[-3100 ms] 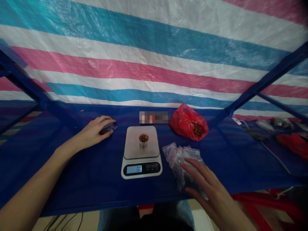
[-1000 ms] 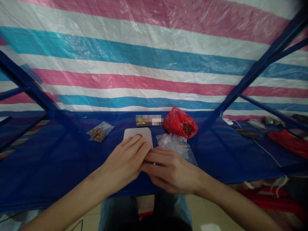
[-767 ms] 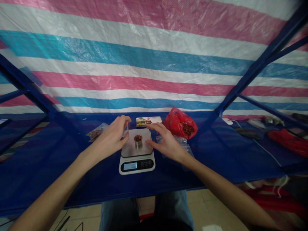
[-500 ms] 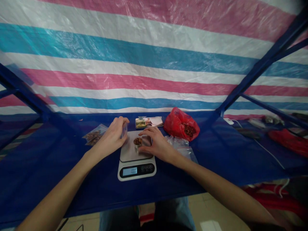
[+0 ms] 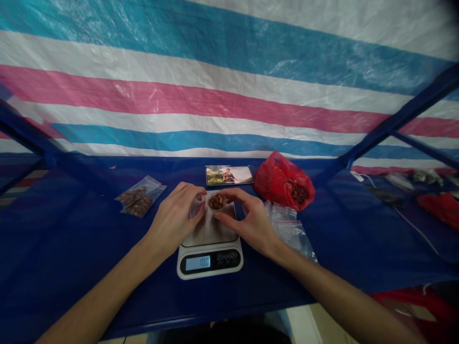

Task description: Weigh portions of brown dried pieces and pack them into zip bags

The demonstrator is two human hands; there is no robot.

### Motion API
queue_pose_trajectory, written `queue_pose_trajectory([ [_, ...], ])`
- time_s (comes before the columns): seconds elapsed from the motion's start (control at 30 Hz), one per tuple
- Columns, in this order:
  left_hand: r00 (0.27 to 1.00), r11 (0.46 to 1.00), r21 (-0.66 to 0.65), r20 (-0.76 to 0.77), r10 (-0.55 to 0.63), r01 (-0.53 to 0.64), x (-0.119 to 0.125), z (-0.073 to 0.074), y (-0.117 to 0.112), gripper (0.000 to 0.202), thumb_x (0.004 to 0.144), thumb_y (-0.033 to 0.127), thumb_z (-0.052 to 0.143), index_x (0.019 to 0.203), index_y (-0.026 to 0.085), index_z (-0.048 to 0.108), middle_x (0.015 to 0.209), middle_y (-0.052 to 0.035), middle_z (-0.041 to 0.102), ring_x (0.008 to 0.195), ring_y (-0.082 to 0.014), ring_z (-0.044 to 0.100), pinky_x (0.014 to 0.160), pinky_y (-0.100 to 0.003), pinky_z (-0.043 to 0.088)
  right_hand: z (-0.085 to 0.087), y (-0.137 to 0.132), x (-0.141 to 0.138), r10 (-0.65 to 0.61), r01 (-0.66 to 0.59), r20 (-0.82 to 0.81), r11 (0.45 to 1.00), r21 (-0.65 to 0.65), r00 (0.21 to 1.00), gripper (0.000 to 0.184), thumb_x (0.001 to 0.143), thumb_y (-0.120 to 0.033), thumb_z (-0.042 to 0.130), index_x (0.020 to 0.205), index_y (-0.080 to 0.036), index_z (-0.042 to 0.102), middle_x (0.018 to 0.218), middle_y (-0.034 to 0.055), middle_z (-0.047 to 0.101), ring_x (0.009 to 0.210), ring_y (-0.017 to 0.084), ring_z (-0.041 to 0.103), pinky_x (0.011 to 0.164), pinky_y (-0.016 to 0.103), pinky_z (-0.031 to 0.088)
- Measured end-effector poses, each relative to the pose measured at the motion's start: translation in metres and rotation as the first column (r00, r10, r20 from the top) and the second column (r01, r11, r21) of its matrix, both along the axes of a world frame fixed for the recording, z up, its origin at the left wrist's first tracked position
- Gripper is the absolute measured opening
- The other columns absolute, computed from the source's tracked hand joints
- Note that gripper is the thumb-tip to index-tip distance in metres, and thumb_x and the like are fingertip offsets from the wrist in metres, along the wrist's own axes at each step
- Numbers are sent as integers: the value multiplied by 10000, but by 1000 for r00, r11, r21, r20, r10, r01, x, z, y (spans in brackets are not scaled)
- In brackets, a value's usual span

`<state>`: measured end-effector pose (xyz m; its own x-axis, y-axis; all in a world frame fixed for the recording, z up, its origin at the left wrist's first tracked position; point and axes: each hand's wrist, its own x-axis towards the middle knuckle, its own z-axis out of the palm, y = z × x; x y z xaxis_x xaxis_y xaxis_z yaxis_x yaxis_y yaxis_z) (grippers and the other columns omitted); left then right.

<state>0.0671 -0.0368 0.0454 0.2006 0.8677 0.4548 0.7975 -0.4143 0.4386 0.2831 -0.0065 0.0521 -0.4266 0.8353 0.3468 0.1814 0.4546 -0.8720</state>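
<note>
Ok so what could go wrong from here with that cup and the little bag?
1. The cup, pinched in the right hand, is full of brown bits. Tipped toward the small clear bag in the left hand, some may miss and scatter over the scale.
2. The right wrist lies by the loose empty bags; a sweep could push them off the table edge.

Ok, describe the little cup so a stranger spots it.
Find the white scale on the blue table. Over its plate, beside the left hand's clear bag, the right hand holds a small round cup. Unlike the bags around, it is rigid and open-topped, showing brown pieces.
</note>
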Motion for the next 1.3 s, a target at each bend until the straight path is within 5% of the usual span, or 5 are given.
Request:
queue_pose_trajectory([
  [0.43, 991, 976, -207, 105, 84, -61, 7, 2, 0, 252, 806, 155, 677, 1047, 229, 685, 1040, -47, 675, 1004, -261, 675, 900, -422, 543, -14, 0, -5, 55, -79, -162, 987, -142, 985, 364, 831, -227, 847, 1113, -248, 617, 1069, 4, 722, 963, 175, 726, 830, 321, 581],
  [0.73, 984, 964, -258, 141, 107, -68, 10, 6, 0, 253, 747, 133, 711, 988, 209, 692, 1024, -52, 648, 1002, -278, 656, 884, -435, 530, -4, 8, -6, 99, -89, -45, 980, 177, 994, 318, 849, -193, 854, 1131, -237, 714, 1082, 35, 697, 1017, 195, 657, 927, 361, 545],
  [1.0, 972, 980, -197, 227, 63, -17, 11, 4, 0, 277, 747, 163, 756, 1013, 216, 703, 995, -22, 666, 946, -234, 668, 844, -363, 537, -3, 3, -9, 151, -206, 154, 860, 467, 977, 389, 1043, -134, 550, 1395, -284, 621, 1249, 92, 542, 1150, 208, 580, 983, 384, 550],
  [1.2, 933, 994, -92, 350, 80, -51, 5, 12, -2, 95, 845, 234, 726, 939, 230, 713, 1000, -20, 687, 964, -212, 675, 895, -347, 533, 10, 3, 10, -111, 76, 39, 856, 512, 993, 459, 1082, -247, 461, 1536, -311, 493, 1185, 87, 543, 1115, 244, 571, 977, 431, 541],
  [1.3, 790, 982, -187, 602, 114, 1, -4, 17, -1, 159, 870, 300, 765, 1005, 235, 710, 988, -23, 730, 948, -199, 697, 836, -302, 552, 12, 19, 32, -290, 274, -28, 864, 423, 957, 390, 1104, -297, 386, 1431, -289, 597, 1155, 83, 585, 1078, 249, 590, 952, 438, 522],
])
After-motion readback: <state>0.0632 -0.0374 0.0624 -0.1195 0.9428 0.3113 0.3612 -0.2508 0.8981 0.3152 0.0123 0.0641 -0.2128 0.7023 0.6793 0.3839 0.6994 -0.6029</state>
